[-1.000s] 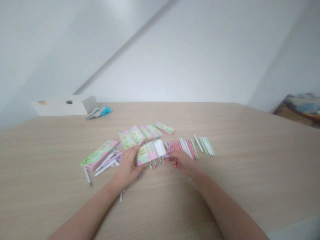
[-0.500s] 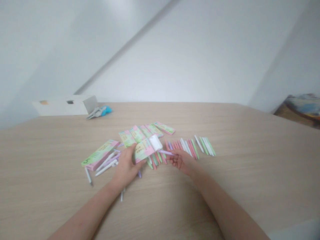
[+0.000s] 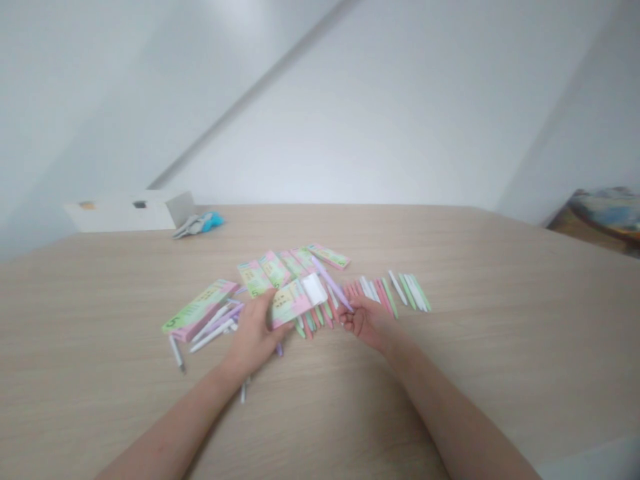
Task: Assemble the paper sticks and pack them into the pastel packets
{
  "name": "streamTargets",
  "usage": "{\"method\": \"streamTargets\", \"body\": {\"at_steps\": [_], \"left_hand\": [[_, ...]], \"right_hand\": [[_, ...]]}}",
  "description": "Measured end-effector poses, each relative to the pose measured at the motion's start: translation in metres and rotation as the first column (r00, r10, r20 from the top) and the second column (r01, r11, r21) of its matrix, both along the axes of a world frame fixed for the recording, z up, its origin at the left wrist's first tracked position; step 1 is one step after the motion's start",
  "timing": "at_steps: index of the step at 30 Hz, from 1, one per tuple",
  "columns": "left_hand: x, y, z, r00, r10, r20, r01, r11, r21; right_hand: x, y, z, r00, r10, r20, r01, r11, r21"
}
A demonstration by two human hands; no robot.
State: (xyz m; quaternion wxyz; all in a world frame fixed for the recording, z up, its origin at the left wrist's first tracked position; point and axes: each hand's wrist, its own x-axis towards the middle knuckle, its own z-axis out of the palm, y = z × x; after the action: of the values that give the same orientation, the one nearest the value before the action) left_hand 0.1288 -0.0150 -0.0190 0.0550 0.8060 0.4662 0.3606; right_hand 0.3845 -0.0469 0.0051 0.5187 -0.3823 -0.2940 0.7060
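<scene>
My left hand (image 3: pixel 259 328) is closed round a small pink and green pen box (image 3: pixel 291 301) whose white end flap (image 3: pixel 315 289) stands open toward the right. Between the fingertips of my right hand (image 3: pixel 364 321) is a purple pen (image 3: pixel 330 279), tilted up and to the left, its upper end clear of the box's open end. Under and beside the held box lie several pink, green and white pens (image 3: pixel 320 316). A row of pink, white and green pens (image 3: pixel 381 293) continues to the right, beyond my right hand.
Several matching flat boxes (image 3: pixel 274 268) lie behind my hands. At left a fuller box (image 3: pixel 200 310) rests beside loose white and purple pens (image 3: pixel 216 328). Farther back are a white carton (image 3: pixel 125 212) and grey-blue gloves (image 3: pixel 199 224), near the wall.
The purple pen has swung from nearly level at the box's open end to a steep upward tilt, apart from the box. My right hand has shifted slightly right; the left stays nearly still.
</scene>
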Motion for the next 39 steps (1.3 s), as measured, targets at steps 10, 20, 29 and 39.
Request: {"method": "streamTargets", "body": {"at_steps": [10,20,29,39], "left_hand": [[-0.001,-0.001,0.001,0.993,-0.100,-0.055,0.103,0.993,0.060],[-0.001,-0.001,0.002,0.991,-0.099,-0.092,0.105,0.992,0.068],[-0.001,-0.002,0.004,0.990,-0.097,-0.104,0.103,0.993,0.052],[-0.001,-0.002,0.003,0.991,-0.082,-0.101,0.087,0.995,0.051]], "right_hand": [[-0.004,-0.002,-0.003,0.986,0.145,0.087,-0.162,0.957,0.239],[-0.009,-0.001,-0.004,0.986,0.092,0.140,-0.134,0.936,0.326],[-0.008,-0.003,-0.001,0.996,0.060,0.071,-0.080,0.941,0.330],[-0.007,-0.003,0.001,0.988,0.030,0.153,-0.088,0.917,0.390]]}}
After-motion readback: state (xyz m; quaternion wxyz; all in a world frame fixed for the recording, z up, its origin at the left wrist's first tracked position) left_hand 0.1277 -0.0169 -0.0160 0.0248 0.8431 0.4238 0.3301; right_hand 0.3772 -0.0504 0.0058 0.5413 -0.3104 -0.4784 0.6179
